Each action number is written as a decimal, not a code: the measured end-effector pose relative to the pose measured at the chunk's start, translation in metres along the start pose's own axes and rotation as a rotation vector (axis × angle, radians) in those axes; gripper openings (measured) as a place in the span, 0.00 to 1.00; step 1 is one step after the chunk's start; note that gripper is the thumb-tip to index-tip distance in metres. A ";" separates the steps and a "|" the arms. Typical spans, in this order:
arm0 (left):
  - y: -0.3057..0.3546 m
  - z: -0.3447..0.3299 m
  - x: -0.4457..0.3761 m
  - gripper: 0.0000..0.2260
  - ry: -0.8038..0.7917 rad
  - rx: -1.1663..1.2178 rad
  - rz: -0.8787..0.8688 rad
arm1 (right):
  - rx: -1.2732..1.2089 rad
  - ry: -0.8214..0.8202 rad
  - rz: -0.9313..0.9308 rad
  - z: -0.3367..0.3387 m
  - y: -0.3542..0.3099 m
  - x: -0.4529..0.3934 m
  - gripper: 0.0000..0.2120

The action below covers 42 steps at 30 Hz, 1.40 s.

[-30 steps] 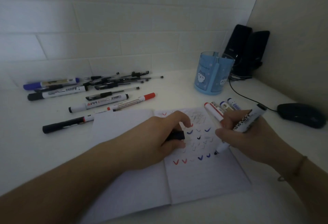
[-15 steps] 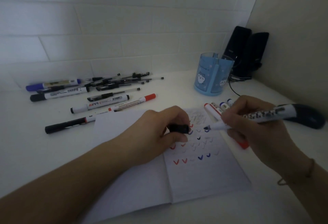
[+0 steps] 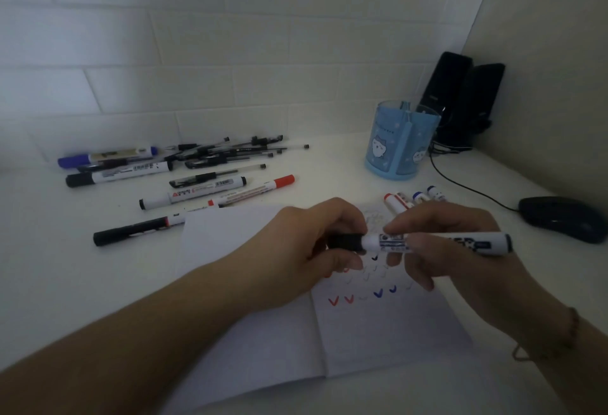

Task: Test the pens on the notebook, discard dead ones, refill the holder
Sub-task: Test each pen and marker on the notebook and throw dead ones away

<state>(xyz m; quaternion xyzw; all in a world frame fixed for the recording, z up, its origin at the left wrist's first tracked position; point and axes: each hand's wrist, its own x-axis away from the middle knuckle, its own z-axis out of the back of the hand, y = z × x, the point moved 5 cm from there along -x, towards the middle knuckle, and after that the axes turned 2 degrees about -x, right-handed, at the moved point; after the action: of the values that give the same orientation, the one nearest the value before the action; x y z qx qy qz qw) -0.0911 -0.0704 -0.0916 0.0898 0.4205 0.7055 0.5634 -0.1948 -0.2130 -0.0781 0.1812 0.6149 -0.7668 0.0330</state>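
Note:
A white marker lies level above the open notebook, held between both hands. My left hand grips its black cap at the left end. My right hand pinches the marker's barrel, whose dark rear end pokes out to the right. The notebook page carries red, blue and black tick marks. A blue pen holder stands at the back right. A pile of pens and markers lies at the back left.
Several markers lie just beyond the notebook, partly behind my right hand. A black mouse with its cable sits at the right; two black speakers stand in the corner. Tiled wall behind, plain wall on the right.
My right hand lifted the marker off the page and turned it level. Its tip has met the cap in my left hand, and the cap now sits on the marker.

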 end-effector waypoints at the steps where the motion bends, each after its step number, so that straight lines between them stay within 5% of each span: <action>1: 0.001 0.000 0.000 0.12 -0.001 -0.001 -0.018 | 0.004 -0.005 -0.007 -0.001 0.000 0.000 0.08; 9: 0.022 0.000 0.007 0.07 0.045 0.074 -0.225 | -0.243 -0.045 -0.050 -0.016 0.003 0.001 0.18; 26: 0.012 -0.011 0.004 0.05 -0.050 0.570 -0.090 | -0.121 0.029 0.067 -0.023 -0.003 -0.001 0.18; 31: 0.009 0.006 -0.001 0.23 0.040 0.422 -0.056 | -0.209 0.022 0.001 -0.010 -0.005 0.001 0.20; 37: -0.012 0.024 -0.003 0.13 0.241 0.221 -0.007 | -0.272 -0.040 -0.048 0.014 -0.008 -0.003 0.18; 39: -0.022 0.031 -0.005 0.07 0.334 0.051 0.064 | -0.225 0.137 -0.081 0.036 -0.004 -0.006 0.11; 42: -0.032 0.032 -0.005 0.03 0.354 -0.160 0.148 | 0.259 0.419 -0.103 0.076 -0.003 -0.005 0.07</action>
<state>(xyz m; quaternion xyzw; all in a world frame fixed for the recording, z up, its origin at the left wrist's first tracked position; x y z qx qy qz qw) -0.0468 -0.0592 -0.0924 -0.0498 0.4478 0.7809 0.4327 -0.2085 -0.2857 -0.0604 0.3075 0.5133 -0.7855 -0.1578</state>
